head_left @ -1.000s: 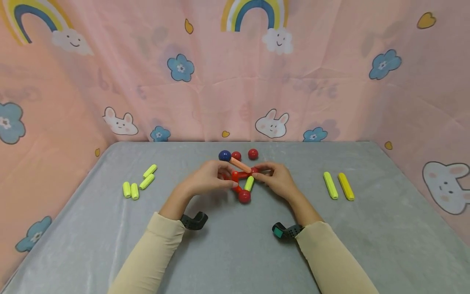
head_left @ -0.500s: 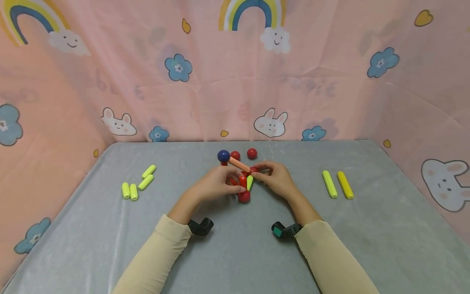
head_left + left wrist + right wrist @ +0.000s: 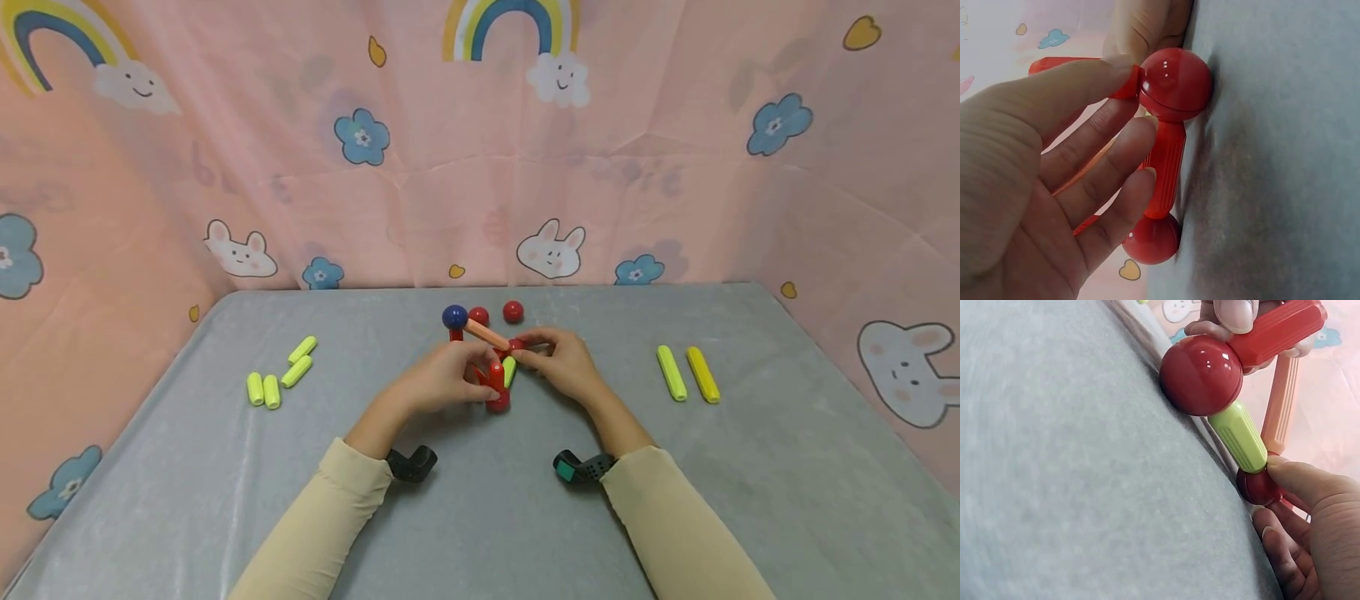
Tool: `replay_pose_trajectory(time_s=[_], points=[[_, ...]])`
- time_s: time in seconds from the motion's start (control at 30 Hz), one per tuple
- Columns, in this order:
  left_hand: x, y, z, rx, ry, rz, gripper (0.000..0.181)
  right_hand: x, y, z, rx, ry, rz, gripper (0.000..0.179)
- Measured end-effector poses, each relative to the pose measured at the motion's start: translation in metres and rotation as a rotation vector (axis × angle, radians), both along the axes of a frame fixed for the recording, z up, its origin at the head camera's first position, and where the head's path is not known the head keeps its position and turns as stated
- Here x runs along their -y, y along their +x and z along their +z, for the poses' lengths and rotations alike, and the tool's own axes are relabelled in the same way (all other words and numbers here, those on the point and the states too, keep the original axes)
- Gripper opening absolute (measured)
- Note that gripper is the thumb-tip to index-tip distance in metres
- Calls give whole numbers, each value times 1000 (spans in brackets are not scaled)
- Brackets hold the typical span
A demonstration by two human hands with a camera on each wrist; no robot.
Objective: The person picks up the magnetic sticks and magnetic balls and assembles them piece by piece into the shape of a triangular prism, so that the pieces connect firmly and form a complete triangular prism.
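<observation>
My left hand pinches a red magnetic rod between thumb and fingers. This rod stands up from the front red ball, its lower end right at the ball. From that ball a short light-green rod runs to another red ball, which my right hand holds with thumb and fingertips. In the left wrist view, a ribbed red rod joins the front ball to a further red ball. An orange rod slopes up from the right-hand ball to a blue ball. My left fingers hide part of the frame.
Two loose-looking red balls sit behind the frame on the grey cloth-covered table. Several short light-green rods lie at the left. A longer light-green rod and a yellow rod lie at the right.
My left hand has moved right and nearer to me, bringing the red rod upright onto the front ball. My right hand has stayed on its ball.
</observation>
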State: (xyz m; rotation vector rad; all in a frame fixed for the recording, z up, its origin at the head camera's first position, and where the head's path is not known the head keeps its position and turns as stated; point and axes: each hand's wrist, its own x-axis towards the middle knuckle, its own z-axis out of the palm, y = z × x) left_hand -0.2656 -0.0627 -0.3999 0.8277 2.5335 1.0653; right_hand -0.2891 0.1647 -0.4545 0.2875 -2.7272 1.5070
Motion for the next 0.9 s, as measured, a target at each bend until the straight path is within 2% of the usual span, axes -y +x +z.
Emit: replay_pose_trajectory(time_s=[0.13, 0.23, 0.3, 0.37, 0.43, 0.5, 0.57, 0.6, 0.67, 0.73, 0.83, 0.9], points=[[2, 0, -2, 11, -13, 5, 29, 1, -1, 0, -6, -1, 12, 37], [7, -2, -2, 26, -33, -34, 35, 1, -1, 0, -6, -5, 20, 36], [16, -5, 0, 39, -27, -61, 38, 1, -2, 0, -7, 0, 16, 36], [29, -10, 4, 45, 1, -49, 36, 1, -1, 0, -5, 5, 8, 36], [43, -14, 7, 35, 46, 20, 30, 1, -1, 0, -4, 10, 0, 37], [54, -19, 6, 10, 80, 136, 26, 0, 0, 0, -2, 14, -5, 37], [58, -23, 2, -11, 98, 228, 29, 0, 0, 0, -2, 16, -6, 36], [57, -24, -2, -12, 100, 251, 34, 0, 0, 0, -2, 18, -7, 37], [54, -27, -11, -4, 82, 238, 46, 0, 0, 0, -2, 23, -11, 37], [48, -28, -18, 6, 68, 186, 54, 0, 0, 0, -1, 19, -23, 36], [42, -28, -25, 11, 71, 130, 48, 2, -2, 1, -15, -2, -50, 33], [40, -27, -26, 6, 78, 133, 39, 2, -4, 1, -21, -20, -69, 30]])
